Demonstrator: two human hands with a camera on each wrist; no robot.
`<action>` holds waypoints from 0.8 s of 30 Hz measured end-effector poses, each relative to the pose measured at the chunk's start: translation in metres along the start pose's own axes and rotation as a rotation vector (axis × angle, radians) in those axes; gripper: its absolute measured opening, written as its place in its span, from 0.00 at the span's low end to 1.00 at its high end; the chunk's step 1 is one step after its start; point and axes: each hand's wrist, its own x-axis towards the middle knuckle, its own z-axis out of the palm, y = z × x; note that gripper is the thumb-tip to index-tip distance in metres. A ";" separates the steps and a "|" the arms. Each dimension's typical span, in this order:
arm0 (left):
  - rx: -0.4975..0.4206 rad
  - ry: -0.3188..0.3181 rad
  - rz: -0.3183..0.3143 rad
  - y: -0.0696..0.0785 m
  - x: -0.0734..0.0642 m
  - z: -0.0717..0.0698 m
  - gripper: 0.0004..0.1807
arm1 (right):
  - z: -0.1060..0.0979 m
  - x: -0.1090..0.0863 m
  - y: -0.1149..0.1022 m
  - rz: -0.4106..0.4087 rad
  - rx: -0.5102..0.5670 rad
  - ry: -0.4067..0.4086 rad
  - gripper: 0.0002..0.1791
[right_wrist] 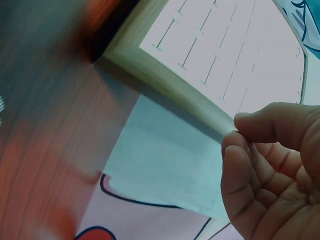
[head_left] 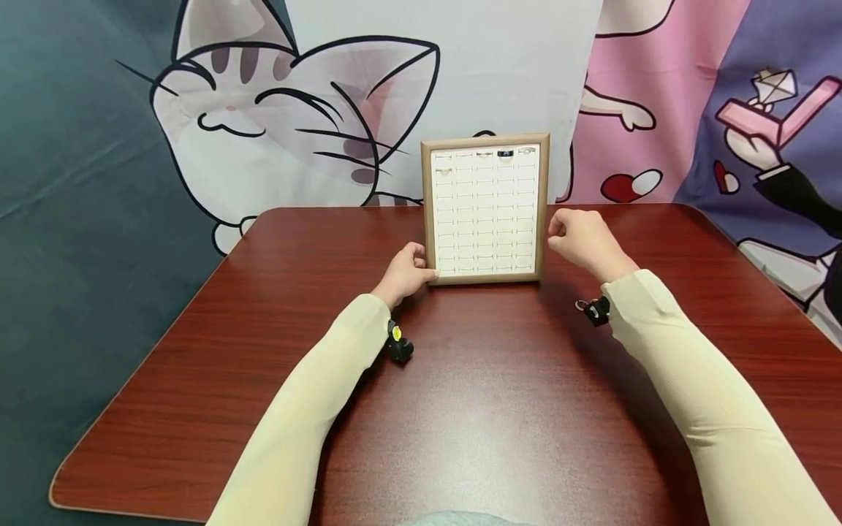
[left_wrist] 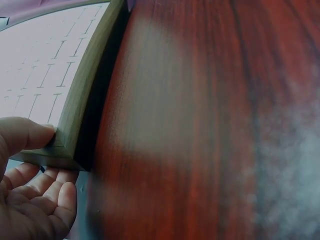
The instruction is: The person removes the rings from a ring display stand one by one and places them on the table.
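A ring display board [head_left: 485,212] with a wooden frame and white slotted face stands upright on the table. In the head view its top row bears a dark ring [head_left: 505,153], a thin gold-toned ring [head_left: 484,154] and a silvery ring [head_left: 527,151]; another ring [head_left: 444,171] sits at the left of the second row. My left hand [head_left: 404,273] grips the board's lower left corner, thumb [left_wrist: 30,134] on the front and fingers behind. Just off the right edge is my right hand [head_left: 585,239], fingers curled and thumb tip against the index fingertip [right_wrist: 234,141], nothing visible between them.
The red-brown wooden table [head_left: 329,241] extends to both sides and in front of the board. Close behind hangs a cloth backdrop [head_left: 500,66] with cartoon prints. A black wrist camera [head_left: 400,345] sits under the left sleeve, another [head_left: 597,312] at the right cuff.
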 end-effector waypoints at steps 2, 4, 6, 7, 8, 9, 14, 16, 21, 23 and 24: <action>-0.004 0.001 -0.004 0.001 -0.001 -0.001 0.25 | 0.002 0.005 -0.005 -0.006 0.009 0.018 0.04; -0.006 0.001 -0.007 0.001 -0.001 -0.001 0.25 | 0.005 0.010 -0.010 -0.010 0.021 0.031 0.03; -0.007 0.000 -0.006 0.001 -0.001 -0.001 0.26 | 0.007 0.015 -0.014 -0.016 0.030 0.053 0.03; -0.007 -0.001 -0.006 0.000 -0.001 0.000 0.26 | 0.008 0.017 -0.016 -0.011 0.037 0.057 0.03; -0.007 -0.002 -0.006 0.000 -0.001 0.000 0.26 | 0.009 0.020 -0.018 -0.007 0.045 0.058 0.03; -0.008 -0.003 -0.007 0.000 -0.001 0.000 0.26 | 0.009 0.022 -0.020 -0.003 0.051 0.060 0.04; -0.010 -0.004 0.002 0.001 -0.001 0.000 0.25 | 0.008 0.029 -0.026 0.013 0.064 0.058 0.04; -0.008 -0.002 0.009 0.001 0.000 0.000 0.25 | 0.007 0.032 -0.029 0.014 0.064 0.066 0.05; -0.007 -0.001 0.008 0.001 -0.001 0.000 0.25 | 0.006 0.039 -0.033 0.018 0.064 0.078 0.05; -0.007 -0.002 0.003 0.001 -0.001 0.000 0.25 | 0.007 0.042 -0.035 0.016 0.071 0.079 0.05; -0.006 -0.002 0.001 0.001 -0.001 0.000 0.25 | 0.007 0.044 -0.036 0.014 0.072 0.080 0.05</action>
